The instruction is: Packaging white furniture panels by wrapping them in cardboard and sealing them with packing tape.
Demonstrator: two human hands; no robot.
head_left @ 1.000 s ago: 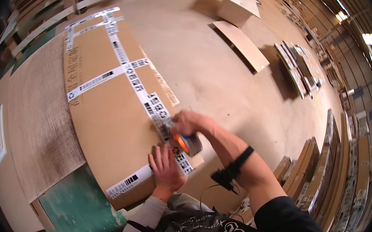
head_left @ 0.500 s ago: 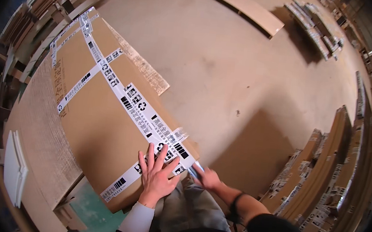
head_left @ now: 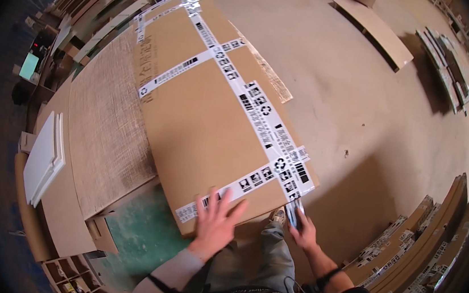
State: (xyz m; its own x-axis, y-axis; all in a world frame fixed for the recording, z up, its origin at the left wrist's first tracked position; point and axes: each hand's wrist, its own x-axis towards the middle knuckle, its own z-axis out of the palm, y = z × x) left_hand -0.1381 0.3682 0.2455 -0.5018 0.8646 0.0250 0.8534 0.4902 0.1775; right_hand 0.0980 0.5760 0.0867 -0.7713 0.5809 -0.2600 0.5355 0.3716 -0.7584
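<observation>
A large flat brown cardboard box [head_left: 208,126] lies in front of me, bound lengthwise and crosswise with white printed packing tape [head_left: 232,69]. My left hand [head_left: 217,219] is over the box's near left corner, fingers spread, at the near cross strip; it looks slightly blurred, and I cannot tell how firmly it touches. Just beyond the near right edge, my right hand [head_left: 304,234] is closed around a shiny bluish-silver tool that looks like a tape dispenser [head_left: 293,214]. The tool sits where the lengthwise tape meets the edge. My fingers hide part of it.
Under the box is a worn wooden board [head_left: 107,104], with white panels [head_left: 46,158] to its left. A green surface [head_left: 143,223] shows below the near left corner. Long taped cartons [head_left: 407,245] stand at the right. Boards [head_left: 375,32] lie on the floor farther off.
My left hand has slid left along the near cross strip, away from the lengthwise tape. My right hand keeps the tool at the near right edge. The whole view has shifted.
</observation>
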